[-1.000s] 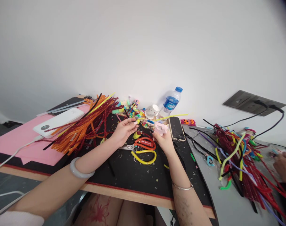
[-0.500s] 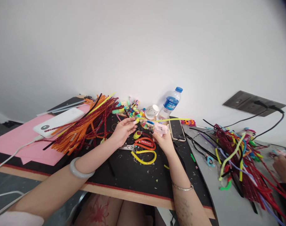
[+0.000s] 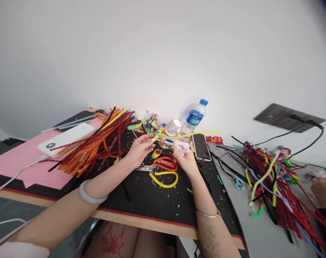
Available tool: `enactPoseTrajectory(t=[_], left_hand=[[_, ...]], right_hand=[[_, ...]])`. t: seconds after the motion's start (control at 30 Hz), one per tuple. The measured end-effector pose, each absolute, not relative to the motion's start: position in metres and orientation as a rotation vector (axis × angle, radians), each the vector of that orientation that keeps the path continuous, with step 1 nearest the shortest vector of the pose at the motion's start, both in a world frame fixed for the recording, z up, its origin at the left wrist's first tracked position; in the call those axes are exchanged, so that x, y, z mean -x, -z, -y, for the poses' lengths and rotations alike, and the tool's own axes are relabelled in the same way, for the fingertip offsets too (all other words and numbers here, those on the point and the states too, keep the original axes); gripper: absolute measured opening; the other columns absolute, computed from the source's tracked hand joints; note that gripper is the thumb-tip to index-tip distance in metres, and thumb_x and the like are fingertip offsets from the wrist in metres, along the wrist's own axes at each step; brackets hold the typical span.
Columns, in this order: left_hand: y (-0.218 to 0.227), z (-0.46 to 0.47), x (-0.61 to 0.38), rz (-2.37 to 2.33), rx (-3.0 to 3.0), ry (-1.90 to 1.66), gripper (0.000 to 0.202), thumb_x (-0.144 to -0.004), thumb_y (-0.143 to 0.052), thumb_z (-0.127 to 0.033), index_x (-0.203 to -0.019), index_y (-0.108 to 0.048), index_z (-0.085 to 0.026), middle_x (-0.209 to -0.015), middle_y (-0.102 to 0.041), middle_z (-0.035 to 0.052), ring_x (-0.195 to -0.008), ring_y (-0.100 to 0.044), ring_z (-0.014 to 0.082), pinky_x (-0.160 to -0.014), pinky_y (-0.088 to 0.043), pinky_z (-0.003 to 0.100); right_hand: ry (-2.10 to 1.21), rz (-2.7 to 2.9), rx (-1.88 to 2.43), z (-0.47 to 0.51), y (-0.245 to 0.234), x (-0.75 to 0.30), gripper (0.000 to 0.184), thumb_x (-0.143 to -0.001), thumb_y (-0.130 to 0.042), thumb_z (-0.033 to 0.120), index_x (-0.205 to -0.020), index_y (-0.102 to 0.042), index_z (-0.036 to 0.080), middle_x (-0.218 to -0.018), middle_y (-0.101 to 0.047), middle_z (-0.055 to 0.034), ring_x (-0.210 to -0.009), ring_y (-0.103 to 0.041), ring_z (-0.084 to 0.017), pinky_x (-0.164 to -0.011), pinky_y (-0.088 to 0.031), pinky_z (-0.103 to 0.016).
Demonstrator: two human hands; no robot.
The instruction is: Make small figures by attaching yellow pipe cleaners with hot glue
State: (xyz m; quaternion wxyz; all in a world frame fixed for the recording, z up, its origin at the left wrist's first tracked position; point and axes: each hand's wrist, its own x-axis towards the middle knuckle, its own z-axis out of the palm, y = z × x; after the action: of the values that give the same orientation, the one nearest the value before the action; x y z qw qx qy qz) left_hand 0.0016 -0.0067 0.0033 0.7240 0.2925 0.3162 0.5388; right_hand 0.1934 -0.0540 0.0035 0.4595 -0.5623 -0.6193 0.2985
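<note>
My left hand (image 3: 139, 148) pinches the near end of a long yellow-green pipe cleaner (image 3: 189, 134) that stretches right, over the phone (image 3: 200, 146). My right hand (image 3: 186, 159) grips a small pink tool (image 3: 182, 147), its tip close to the pinched end. Just below both hands lie a small yellow-and-red wound piece (image 3: 156, 153), red-handled scissors (image 3: 164, 164) and a bent yellow pipe cleaner (image 3: 164, 178) on the black mat (image 3: 152, 200).
A pile of orange and red pipe cleaners (image 3: 95, 147) lies left, beside a white power bank (image 3: 66, 139) on pink paper. Behind stand a water bottle (image 3: 193, 119) and paper cup (image 3: 174, 127). Another pile (image 3: 275, 179) fills the right, where another person's hand (image 3: 324, 190) works.
The long yellow-green pipe cleaner's far end has swung slightly, first down then up. My right hand with the pink tool has shifted a little left, toward my left hand.
</note>
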Motion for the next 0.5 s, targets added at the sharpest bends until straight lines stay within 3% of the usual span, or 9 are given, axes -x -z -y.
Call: enactPoseTrajectory(t=[0.23,0.37,0.5], left_hand=[[-0.005,0.003,0.002,-0.720,-0.628,-1.240,0.025,-0.059,-0.074,-0.015,-0.082,-0.065,-0.017,-0.067,-0.061,-0.0031,-0.055,-0.055,0.0035,-0.053,-0.044,0.014],[-0.003,-0.002,0.003,-0.742,-0.612,-1.274,0.029,-0.057,-0.076,-0.017,-0.083,-0.064,-0.017,-0.068,-0.061,-0.0033,-0.054,-0.055,0.0030,-0.053,-0.044,0.014],[-0.002,-0.003,0.004,-0.735,-0.613,-1.282,0.031,-0.054,-0.077,-0.017,-0.083,-0.064,-0.017,-0.068,-0.061,-0.0037,-0.053,-0.054,0.0023,-0.053,-0.044,0.013]], right_hand=[[-0.720,1.579,1.378,0.054,-0.006,-0.195,0.028,-0.073,-0.058,0.037,-0.086,-0.063,0.012,-0.057,-0.059,0.0002,-0.048,-0.048,-0.012,-0.049,-0.039,-0.023],[-0.388,1.678,1.557,0.054,-0.012,-0.201,0.034,-0.074,-0.056,0.035,-0.102,-0.062,0.017,-0.079,-0.068,-0.0046,-0.070,-0.061,-0.020,-0.063,-0.044,-0.028],[-0.118,1.841,1.863,0.054,-0.016,-0.206,0.037,-0.077,-0.048,0.029,-0.113,-0.055,0.024,-0.092,-0.067,-0.0050,-0.086,-0.061,-0.024,-0.074,-0.041,-0.033]])
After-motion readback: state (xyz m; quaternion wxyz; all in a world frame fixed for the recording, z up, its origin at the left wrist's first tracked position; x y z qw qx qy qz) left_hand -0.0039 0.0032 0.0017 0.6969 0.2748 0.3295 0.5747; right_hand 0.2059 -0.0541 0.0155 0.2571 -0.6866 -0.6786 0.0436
